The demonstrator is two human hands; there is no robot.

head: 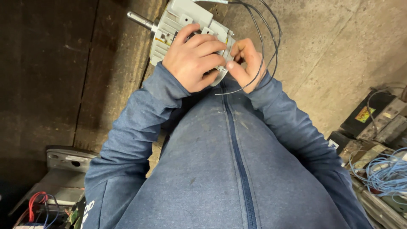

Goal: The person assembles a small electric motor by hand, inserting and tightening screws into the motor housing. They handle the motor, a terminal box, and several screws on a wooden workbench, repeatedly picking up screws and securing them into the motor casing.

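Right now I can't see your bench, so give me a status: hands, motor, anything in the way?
Left hand clamped over grey motor. Right hand pinching black wires. Nothing blocking.

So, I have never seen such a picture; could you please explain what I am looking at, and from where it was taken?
The camera sits on a person's head and looks down, so you see a blue zipped sweatshirt and both arms. The left hand grips a small grey electric motor with a metal shaft. The right hand pinches thin black wires that loop from the motor. Below is a concrete floor. At the right edge lie blue wires and a dark box-shaped part; at the lower left are red and blue wires.
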